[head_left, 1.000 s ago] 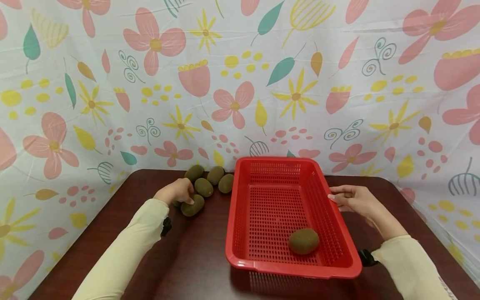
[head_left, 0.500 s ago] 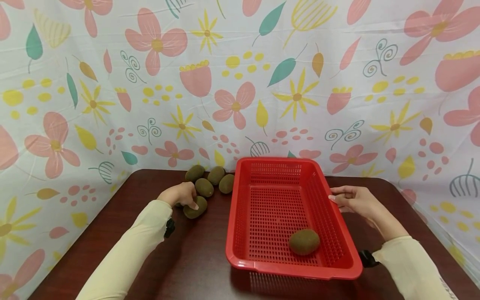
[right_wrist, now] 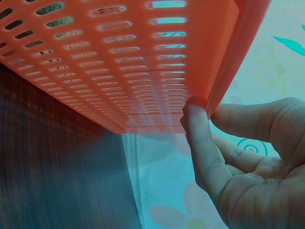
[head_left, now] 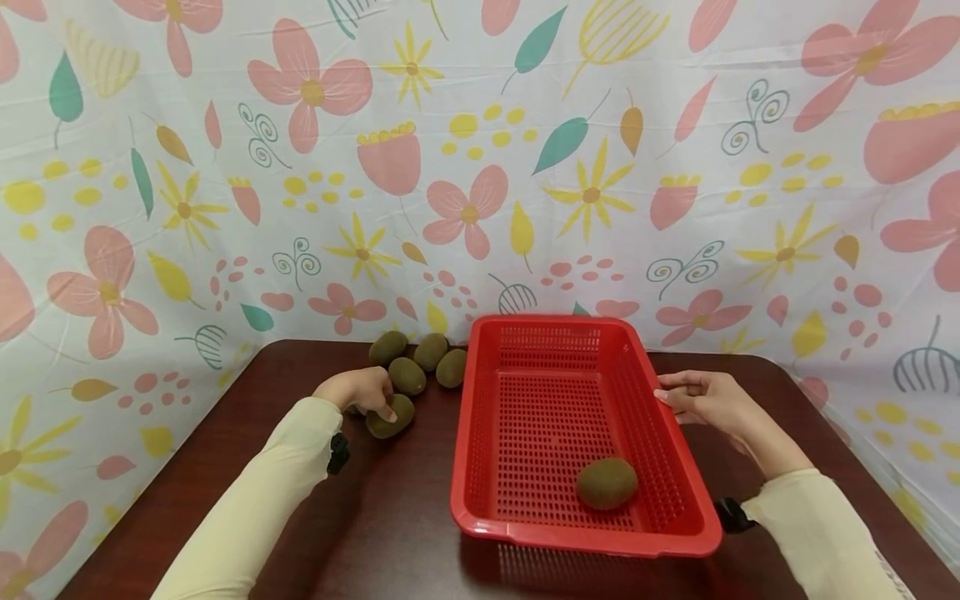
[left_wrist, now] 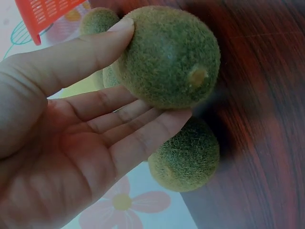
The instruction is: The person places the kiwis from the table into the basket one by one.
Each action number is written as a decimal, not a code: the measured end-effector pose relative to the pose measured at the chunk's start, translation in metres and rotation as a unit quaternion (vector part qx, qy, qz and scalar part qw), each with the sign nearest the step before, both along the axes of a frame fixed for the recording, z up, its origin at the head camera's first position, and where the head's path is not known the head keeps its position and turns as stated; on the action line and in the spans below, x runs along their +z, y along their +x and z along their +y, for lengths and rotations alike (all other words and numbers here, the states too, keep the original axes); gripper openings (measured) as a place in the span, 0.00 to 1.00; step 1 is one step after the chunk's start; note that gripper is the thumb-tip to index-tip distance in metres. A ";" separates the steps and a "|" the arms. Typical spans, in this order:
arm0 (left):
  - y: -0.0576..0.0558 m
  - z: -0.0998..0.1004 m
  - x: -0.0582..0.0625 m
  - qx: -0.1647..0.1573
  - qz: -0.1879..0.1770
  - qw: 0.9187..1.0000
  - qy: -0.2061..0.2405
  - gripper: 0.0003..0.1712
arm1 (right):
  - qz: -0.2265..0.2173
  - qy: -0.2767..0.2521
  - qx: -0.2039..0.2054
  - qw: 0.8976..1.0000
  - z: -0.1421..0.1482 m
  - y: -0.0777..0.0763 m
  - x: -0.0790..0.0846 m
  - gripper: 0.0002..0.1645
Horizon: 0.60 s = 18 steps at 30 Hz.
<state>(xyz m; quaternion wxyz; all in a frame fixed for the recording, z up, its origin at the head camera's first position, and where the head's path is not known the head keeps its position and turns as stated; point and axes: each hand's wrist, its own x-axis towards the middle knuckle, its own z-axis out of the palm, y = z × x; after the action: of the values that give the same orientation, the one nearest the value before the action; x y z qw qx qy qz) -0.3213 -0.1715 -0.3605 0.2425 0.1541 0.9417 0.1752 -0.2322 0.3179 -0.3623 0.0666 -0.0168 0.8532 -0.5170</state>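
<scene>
My left hand (head_left: 363,392) pinches a brown fuzzy kiwi (left_wrist: 171,57), thumb on one side and fingertips on the other. In the left wrist view another kiwi (left_wrist: 186,155) lies right beside those fingers; the hand mostly covers it in the head view. On the right, my right hand (head_left: 708,408) holds the long side rim of a red perforated plastic basket (head_left: 471,450). The right wrist view shows thumb and fingers (right_wrist: 202,148) pinching that rim from both sides. A single kiwi (head_left: 607,483) lies inside the basket, near its front right corner.
Several more kiwis (head_left: 407,377) are grouped at the back of the dark wooden table (head_left: 360,517), between my left hand and the basket's left side. A white cloth with printed flowers (head_left: 468,212) hangs behind the table.
My left hand and the kiwi it pinches have shifted slightly to the right and toward me, mostly in the first half second. My right hand and the basket stay in place.
</scene>
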 end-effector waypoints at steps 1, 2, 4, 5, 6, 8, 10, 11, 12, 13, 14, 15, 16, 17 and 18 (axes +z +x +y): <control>0.000 0.000 0.001 -0.004 -0.002 1.000 -0.003 0.24 | 0.000 0.000 0.000 1.000 0.000 0.000 0.000 0.37; 0.000 0.000 0.001 -0.006 -0.002 1.000 -0.003 0.18 | 0.000 0.000 0.000 1.000 0.000 0.000 0.000 0.37; -0.001 -0.001 0.001 -0.009 0.000 1.000 -0.002 0.08 | 0.000 -0.001 0.000 1.000 0.000 0.000 0.000 0.37; -0.001 -0.001 0.001 -0.010 0.001 1.000 -0.004 0.07 | 0.000 -0.001 0.001 1.000 0.000 0.000 0.000 0.37; -0.001 -0.001 0.001 -0.012 0.002 1.000 -0.004 0.09 | 0.000 -0.002 0.001 1.000 0.000 0.000 0.000 0.37; -0.001 -0.002 0.001 -0.015 0.007 1.000 0.001 0.14 | -0.001 -0.004 0.001 1.000 0.000 0.000 0.000 0.37; 0.000 -0.002 0.001 -0.020 0.011 1.000 0.002 0.13 | -0.003 -0.007 0.000 1.000 0.000 -0.001 0.000 0.37; 0.000 -0.003 0.000 -0.021 0.013 1.000 0.005 0.12 | -0.004 -0.007 -0.001 1.000 0.000 -0.001 0.000 0.37; 0.000 -0.003 0.001 -0.022 0.016 1.000 0.007 0.09 | -0.005 -0.008 -0.001 1.000 0.000 -0.001 0.000 0.37; 0.000 -0.004 0.001 -0.022 0.018 1.000 0.010 0.06 | -0.005 -0.009 -0.001 1.000 0.000 -0.001 0.000 0.38; 0.001 -0.004 0.002 -0.025 0.022 0.999 0.012 0.06 | -0.006 -0.009 -0.001 1.000 0.000 -0.001 0.000 0.38; 0.000 -0.005 0.003 -0.027 0.023 0.999 0.016 0.10 | -0.006 -0.010 -0.001 1.000 0.000 -0.001 0.000 0.38; 0.000 -0.006 0.003 -0.030 0.026 0.999 0.019 0.15 | -0.006 -0.010 -0.001 1.000 0.000 -0.001 0.001 0.38; 0.000 -0.006 0.005 -0.032 0.028 0.999 0.023 0.18 | -0.006 -0.010 -0.001 1.000 0.001 -0.001 0.001 0.38; -0.001 -0.007 0.006 -0.036 0.031 0.999 0.026 0.20 | -0.006 -0.011 -0.001 1.000 0.001 0.000 0.001 0.38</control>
<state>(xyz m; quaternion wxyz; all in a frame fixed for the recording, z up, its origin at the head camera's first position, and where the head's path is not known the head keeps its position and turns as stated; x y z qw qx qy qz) -0.3220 -0.1787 -0.3548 0.2153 0.1995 0.9377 0.1858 -0.2325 0.3188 -0.3617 0.0712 -0.0132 0.8471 -0.5265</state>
